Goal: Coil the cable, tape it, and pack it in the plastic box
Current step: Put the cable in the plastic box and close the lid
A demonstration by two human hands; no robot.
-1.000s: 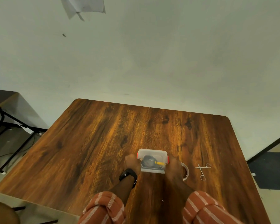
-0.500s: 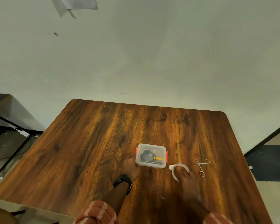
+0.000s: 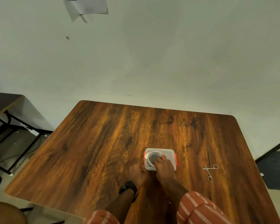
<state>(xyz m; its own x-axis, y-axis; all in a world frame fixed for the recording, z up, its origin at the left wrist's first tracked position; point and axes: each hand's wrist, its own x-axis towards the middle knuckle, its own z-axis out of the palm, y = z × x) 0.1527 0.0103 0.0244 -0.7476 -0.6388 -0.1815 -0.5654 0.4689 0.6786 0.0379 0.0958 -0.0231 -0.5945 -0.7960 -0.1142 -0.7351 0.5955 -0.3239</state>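
Head view: plastic box (image 3: 171,153) sits on the table (image 3: 103,143), lid on; cable inside can't be made out. Right hand (image 3: 162,164) lies on top of box, fingers pinching the tape roll (image 3: 152,156) there. Left hand (image 3: 137,172) touches box's near-left corner, grip can't tell. Scissors (image 3: 210,172) lie well right of box. Packing step prob. finishing; next, check the red clips w/ care.
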